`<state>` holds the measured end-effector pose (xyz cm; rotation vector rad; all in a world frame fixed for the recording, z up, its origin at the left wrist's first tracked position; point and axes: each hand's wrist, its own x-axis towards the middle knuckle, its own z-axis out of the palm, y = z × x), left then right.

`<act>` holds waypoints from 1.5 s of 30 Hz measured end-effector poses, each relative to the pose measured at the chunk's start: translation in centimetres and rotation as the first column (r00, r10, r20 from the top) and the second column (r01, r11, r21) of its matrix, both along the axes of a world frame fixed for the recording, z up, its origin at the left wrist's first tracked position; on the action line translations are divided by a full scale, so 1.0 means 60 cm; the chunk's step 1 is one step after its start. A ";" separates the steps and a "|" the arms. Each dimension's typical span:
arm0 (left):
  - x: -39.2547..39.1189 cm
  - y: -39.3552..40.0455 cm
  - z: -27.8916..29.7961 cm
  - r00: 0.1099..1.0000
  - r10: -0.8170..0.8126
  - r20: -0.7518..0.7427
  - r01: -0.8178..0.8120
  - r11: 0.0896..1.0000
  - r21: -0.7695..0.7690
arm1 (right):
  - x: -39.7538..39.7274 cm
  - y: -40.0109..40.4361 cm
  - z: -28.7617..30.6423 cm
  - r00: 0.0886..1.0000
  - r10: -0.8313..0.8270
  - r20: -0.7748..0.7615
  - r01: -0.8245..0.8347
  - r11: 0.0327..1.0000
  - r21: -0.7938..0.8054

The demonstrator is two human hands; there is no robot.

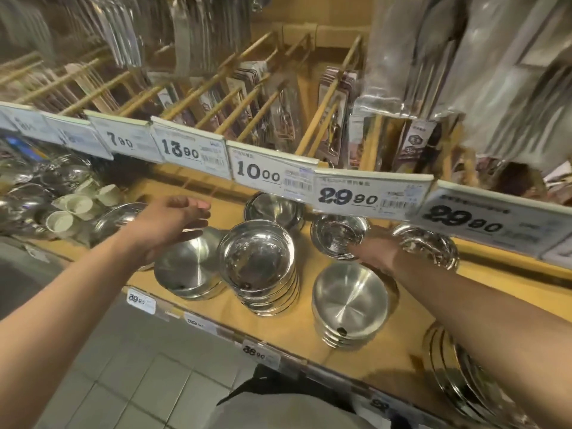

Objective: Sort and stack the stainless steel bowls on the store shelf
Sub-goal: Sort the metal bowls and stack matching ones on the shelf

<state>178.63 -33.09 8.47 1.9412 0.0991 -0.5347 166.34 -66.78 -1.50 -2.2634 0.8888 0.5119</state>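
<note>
Several stacks of stainless steel bowls stand on the yellow shelf (280,331): a left stack (185,272), a taller middle stack (257,264) and a front right stack (349,301). A single bowl (274,209) sits at the back and another bowl (428,246) lies at the back right. My left hand (173,224) hovers above the left stack with fingers stretched out, holding nothing. My right hand (376,252) grips the near rim of a small shiny bowl (337,233), which tilts toward me; its fingers are partly hidden behind the bowl.
A rail of price tags (272,171) overhangs the back of the shelf, with packaged utensils hanging above. White cups (74,207) and more steel ware crowd the left. A leaning stack of steel plates (458,376) stands at the front right. Grey floor tiles lie below.
</note>
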 end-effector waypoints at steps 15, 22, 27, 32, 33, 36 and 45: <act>0.042 -0.019 -0.025 0.994 -0.107 -0.006 0.107 0.994 0.024 | -0.006 -0.024 -0.013 0.855 -0.480 0.197 0.419 0.863 0.284; 0.068 -0.088 -0.031 0.977 -0.210 0.030 0.211 0.977 -0.015 | -0.109 -0.096 0.044 0.805 -0.561 0.190 0.504 0.818 0.279; 0.074 -0.122 -0.043 0.931 -0.358 0.068 0.360 0.932 -0.035 | -0.166 -0.138 0.042 0.732 -0.665 0.150 0.582 0.724 0.371; 0.105 -0.125 -0.072 0.945 -0.326 -0.017 0.325 0.945 -0.023 | -0.162 -0.157 0.042 0.775 -0.629 0.056 0.584 0.748 0.314; 0.110 -0.123 -0.076 0.947 -0.321 -0.026 0.321 0.947 -0.014 | -0.161 -0.162 0.037 0.789 -0.613 0.044 0.570 0.757 0.318; 0.113 -0.115 -0.077 0.959 -0.281 -0.028 0.281 0.960 0.002 | -0.156 -0.172 0.028 0.829 -0.558 -0.010 0.529 0.779 0.337; 0.038 -0.120 -0.025 0.969 -0.249 0.008 0.249 0.969 0.004 | -0.140 -0.208 0.020 0.885 -0.462 -0.058 0.460 0.849 0.261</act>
